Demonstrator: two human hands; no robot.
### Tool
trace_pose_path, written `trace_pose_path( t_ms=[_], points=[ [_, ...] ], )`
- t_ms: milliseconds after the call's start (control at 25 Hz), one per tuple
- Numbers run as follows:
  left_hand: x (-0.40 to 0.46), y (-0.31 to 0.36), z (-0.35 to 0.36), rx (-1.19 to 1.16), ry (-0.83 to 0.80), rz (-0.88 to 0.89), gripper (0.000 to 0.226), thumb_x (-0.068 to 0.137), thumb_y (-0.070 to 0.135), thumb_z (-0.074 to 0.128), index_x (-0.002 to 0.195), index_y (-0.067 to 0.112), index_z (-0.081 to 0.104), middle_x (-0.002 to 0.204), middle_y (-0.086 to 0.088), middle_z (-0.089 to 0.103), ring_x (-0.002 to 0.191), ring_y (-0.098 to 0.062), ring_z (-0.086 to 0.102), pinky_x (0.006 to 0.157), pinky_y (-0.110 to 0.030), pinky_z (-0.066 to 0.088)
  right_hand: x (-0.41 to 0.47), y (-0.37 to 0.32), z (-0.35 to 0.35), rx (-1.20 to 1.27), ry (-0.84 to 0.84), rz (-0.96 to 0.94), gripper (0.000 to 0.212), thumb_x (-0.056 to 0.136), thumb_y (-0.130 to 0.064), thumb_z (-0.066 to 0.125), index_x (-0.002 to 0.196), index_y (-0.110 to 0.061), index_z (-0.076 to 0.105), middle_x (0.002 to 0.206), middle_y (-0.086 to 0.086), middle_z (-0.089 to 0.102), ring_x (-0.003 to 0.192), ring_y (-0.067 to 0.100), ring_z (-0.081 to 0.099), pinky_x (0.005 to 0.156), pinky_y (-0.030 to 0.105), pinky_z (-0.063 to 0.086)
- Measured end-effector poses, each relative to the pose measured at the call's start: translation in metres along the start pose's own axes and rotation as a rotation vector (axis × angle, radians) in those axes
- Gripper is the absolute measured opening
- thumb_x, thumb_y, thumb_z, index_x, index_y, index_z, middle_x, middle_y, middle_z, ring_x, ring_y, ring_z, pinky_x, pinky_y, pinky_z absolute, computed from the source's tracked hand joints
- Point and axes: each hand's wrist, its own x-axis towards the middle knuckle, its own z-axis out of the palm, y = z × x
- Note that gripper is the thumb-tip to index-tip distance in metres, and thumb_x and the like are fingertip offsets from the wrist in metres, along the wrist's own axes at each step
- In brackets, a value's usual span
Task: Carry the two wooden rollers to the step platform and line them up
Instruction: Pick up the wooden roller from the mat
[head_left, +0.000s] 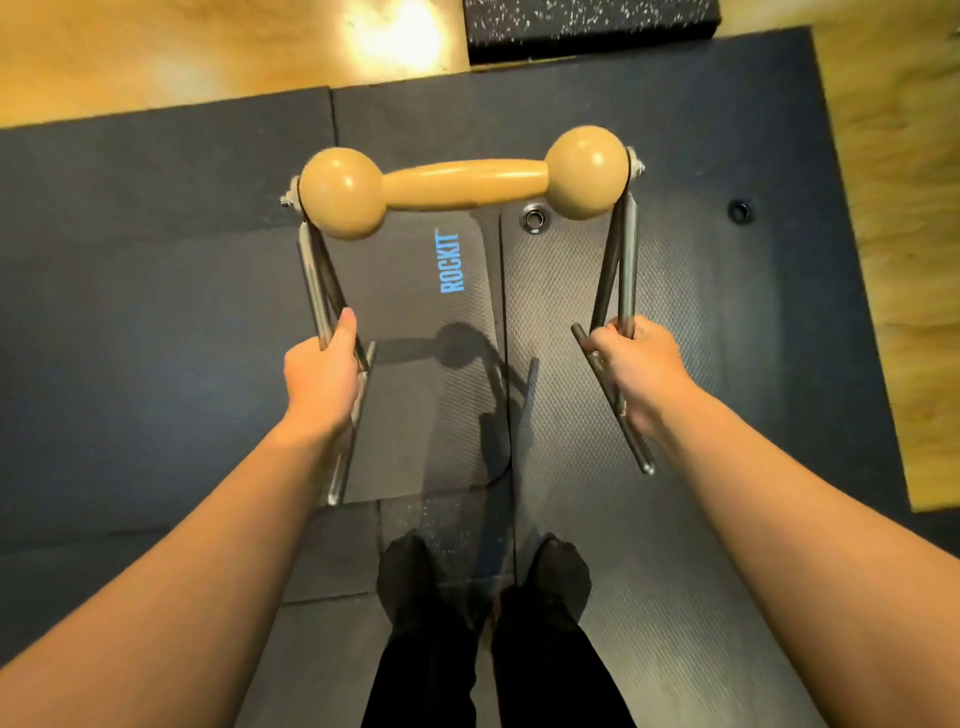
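Dark foam floor mats (156, 291) cover most of the floor, with a seam running up near the left of centre. On them lie two textured grey exercise mats side by side: the left one (415, 322) bears the blue word "ROCKIT", the right one (571, 322) has a metal eyelet (533, 218) near its far corner. A second eyelet (740, 210) sits further right. Wooden floor (893, 208) shows along the far and right edges. A black speckled block (587, 26) lies at the far edge.
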Motion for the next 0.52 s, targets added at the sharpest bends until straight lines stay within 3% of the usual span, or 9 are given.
trace_pose_path(
  t_ms=[120,360,520],
  points=[
    [-0.037,0.056,-0.022,-0.041,-0.044,0.058,0.052,0.087,0.055,0.067,0.063,0.025,0.032,0.055,-0.001,0.033,0.049,-0.02,0.031,0.055,-0.035,0.026,-0.047,-0.047,-0.021,0.031,0.011,-0.058,0.016,0.078,-0.019,0.07,0.082,-0.017,0.055,0.075,0.009,0.047,0.07,0.021,0.042,0.06,0.033,0.034],
    [-0.144,0.206,-0.091,-0.054,-0.1,0.189,0.045,0.087,0.052,0.072,0.069,0.024,0.041,0.055,-0.001,0.036,0.048,-0.018,0.032,0.053,-0.033,0.027,-0.172,-0.172,-0.063,0.11,0.107,-0.19,0.009,0.08,-0.015,0.066,0.082,-0.013,0.057,0.07,0.009,0.045,0.062,0.02,0.037,0.052,0.03,0.03],
    [-0.22,0.31,-0.14,-0.097,-0.147,0.261,0.044,0.085,0.054,0.072,0.07,0.025,0.042,0.05,0.005,0.035,0.046,-0.017,0.03,0.052,-0.033,0.025,-0.254,-0.27,-0.095,0.174,0.141,-0.304,0.023,0.078,-0.022,0.068,0.072,-0.017,0.046,0.064,0.007,0.034,0.056,0.019,0.029,0.051,0.034,0.023]
  ],
)
